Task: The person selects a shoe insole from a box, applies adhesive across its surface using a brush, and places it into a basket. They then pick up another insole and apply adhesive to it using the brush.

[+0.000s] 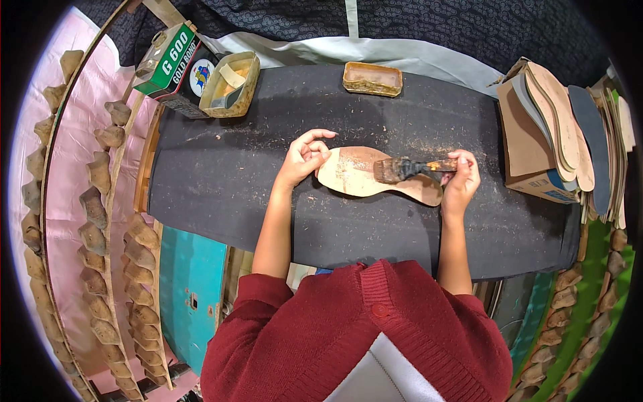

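Observation:
A tan, sole-shaped shoe insole (335,179) is held over the dark worktable, its wide end to the left and narrow end to the right. Part of its upper face looks darker and wet. My left hand (303,159) pinches the wide end at its edge, thumb on top, with the index finger curled above. In my right hand (462,182) is the handle of a flat brush (402,170) with dark wrapping at its middle. The brown bristles lie over the insole's middle and appear to touch it. Some right-hand fingers are hidden beside the narrow end.
Scraps litter the black table cover (268,107). At the back left stand a green-and-black metal can (171,67) and a crusted open container (249,84); a shallow tub (372,87) sits at the back. Insoles (552,120) lean on a carton (522,144). Racks of shoe lasts (94,201) flank the table.

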A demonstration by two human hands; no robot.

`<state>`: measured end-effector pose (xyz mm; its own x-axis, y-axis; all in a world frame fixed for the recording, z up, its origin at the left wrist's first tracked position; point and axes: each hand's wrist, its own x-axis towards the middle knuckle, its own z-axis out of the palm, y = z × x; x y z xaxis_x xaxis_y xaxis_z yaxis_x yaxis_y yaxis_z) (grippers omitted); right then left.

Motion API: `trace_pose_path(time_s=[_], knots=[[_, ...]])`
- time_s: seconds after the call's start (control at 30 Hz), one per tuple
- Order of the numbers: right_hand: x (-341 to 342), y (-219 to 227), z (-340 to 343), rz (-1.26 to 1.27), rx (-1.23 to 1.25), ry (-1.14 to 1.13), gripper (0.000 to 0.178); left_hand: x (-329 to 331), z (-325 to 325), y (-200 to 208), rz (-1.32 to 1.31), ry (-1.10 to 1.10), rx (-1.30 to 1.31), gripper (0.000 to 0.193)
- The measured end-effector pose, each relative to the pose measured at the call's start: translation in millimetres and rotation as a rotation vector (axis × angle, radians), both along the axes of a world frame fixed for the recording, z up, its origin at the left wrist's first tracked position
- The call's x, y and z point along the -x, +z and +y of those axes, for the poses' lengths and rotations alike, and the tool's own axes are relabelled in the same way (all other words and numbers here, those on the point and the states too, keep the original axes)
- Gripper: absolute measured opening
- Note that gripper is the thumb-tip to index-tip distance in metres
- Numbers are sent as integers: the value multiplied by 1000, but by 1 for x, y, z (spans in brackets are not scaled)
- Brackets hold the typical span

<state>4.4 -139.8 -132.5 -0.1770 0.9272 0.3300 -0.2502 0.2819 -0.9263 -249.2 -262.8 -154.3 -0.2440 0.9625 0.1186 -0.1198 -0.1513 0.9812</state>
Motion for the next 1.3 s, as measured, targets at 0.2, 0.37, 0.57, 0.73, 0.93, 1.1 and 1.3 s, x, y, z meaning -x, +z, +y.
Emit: trace_pose_path(time_s=[0.2,0.37,0.57,0.73,0.93,1.1,1.3], knots=[[13,2,-14,96,157,141,19,-1,1,-3,-7,-4,-28,39],[21,-5,-21,15,150,283,21,0,2,-4,-5,1,-34,39],[-2,6,6,-72,-48,-24,18,6,-1,-2,14,-51,-20,34],[-4,12,21,-35,-38,-89,21,8,-3,2,0,-71,177,32],[33,67,66,-199,-391,21,19,6,-8,4,48,-34,207,30],[97,104,127,-377,-695,167,18,2,-4,3,27,-3,153,27],[142,97,155,-706,-768,370,24,0,-3,3,-15,13,139,32]])
